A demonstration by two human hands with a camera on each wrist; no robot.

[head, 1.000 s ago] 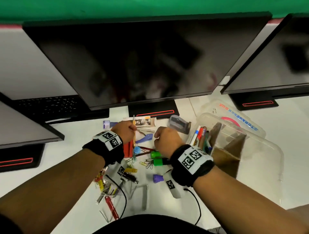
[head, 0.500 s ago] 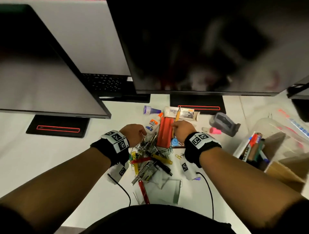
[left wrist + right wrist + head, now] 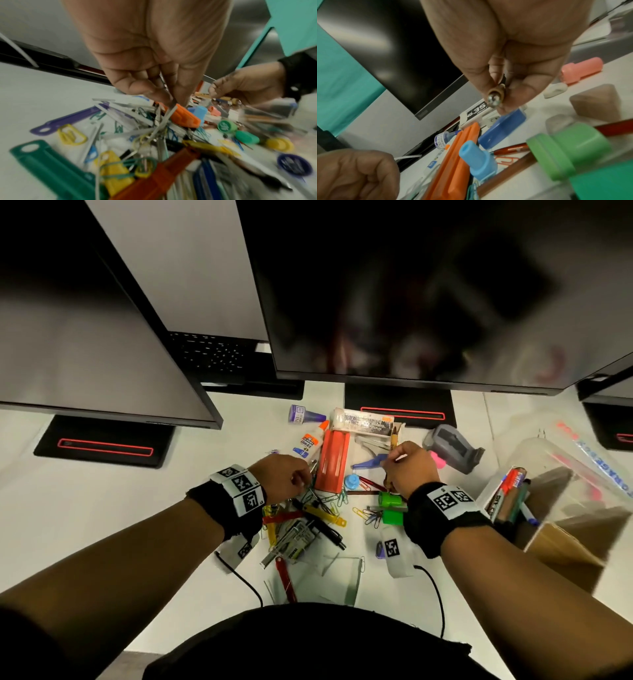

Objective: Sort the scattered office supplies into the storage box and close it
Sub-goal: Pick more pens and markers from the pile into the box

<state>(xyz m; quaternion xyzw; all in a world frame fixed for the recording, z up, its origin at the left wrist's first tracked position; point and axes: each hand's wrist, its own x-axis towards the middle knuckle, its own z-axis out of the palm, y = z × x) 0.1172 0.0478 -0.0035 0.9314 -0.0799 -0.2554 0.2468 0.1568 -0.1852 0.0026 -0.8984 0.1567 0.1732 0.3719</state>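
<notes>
Scattered supplies [image 3: 315,518] lie in a heap on the white desk: clips, tags, pens. My left hand [image 3: 306,474] hovers over the heap's left side and pinches a thin metal piece [image 3: 169,112] between thumb and fingers [image 3: 135,86]. My right hand [image 3: 394,460] is to the right of an orange case [image 3: 332,460] and pinches a tan pen [image 3: 494,97] with a metal tip, held a little above the desk. The clear storage box [image 3: 561,508] stands open at the right with markers [image 3: 507,494] inside it. Its lid [image 3: 589,450] lies behind the box.
Three dark monitors [image 3: 428,285] overhang the back of the desk. A glue bottle [image 3: 310,440], an ink bottle [image 3: 305,415], a staples box [image 3: 366,422] and a grey dispenser [image 3: 452,446] lie beyond the hands. Green stamps [image 3: 390,501] lie under my right wrist.
The view has swung from the box toward the heap. Both hands stay over the heap. The right hand has shifted right of the orange case with the pen.
</notes>
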